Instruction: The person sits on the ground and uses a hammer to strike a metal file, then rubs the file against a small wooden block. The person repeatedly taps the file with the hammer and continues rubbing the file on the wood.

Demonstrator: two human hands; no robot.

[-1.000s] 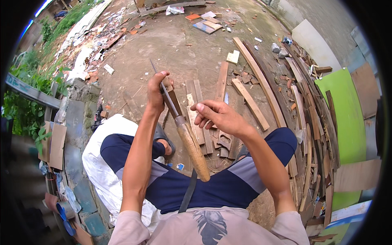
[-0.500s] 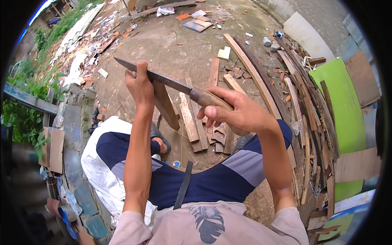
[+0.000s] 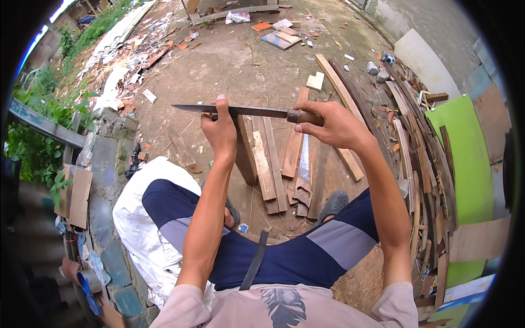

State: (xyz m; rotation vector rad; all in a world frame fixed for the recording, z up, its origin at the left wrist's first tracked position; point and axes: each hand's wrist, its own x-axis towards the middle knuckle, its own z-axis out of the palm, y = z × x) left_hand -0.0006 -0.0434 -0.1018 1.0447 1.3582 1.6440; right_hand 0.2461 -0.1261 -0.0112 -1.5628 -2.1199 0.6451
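Note:
My right hand is closed round the wooden handle of a machete. Its long dark blade points left and lies nearly level. My left hand grips the upper end of a narrow wooden board, which slants down toward the ground between my legs. The blade crosses the top of the board, close to my left thumb and fingers; whether it touches the wood I cannot tell. Below my right hand, a handsaw lies among planks on the ground.
To the right, a long pile of wood strips runs beside a green panel. White sacking lies by my left leg, next to a low block wall. Rubble and scraps spread at the far left.
The machete has swung from a steep slant to nearly level. My left hand and the board have shifted right and lower in view; the handsaw, mostly hidden before, now shows more.

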